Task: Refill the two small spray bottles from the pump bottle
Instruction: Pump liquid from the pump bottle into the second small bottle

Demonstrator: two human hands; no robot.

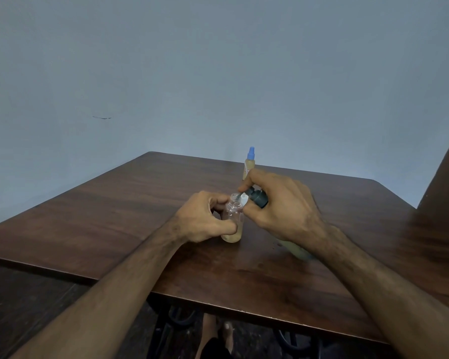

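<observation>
Head view: our left hand [202, 216] grips uncapped spray bottle [233, 221], light, tippy; right hand [280, 206] clamps pump bottle [257, 196] at 3 o'clock.

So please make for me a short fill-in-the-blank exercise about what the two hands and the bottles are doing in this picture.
1. The left hand grips the open small spray bottle, which stands on the ____.
2. The right hand aims the nozzle of the dark pump head at that bottle's ____.
3. The capped spray bottle behind the hands has a ____ cap.

Missing words: table; mouth; blue
</observation>
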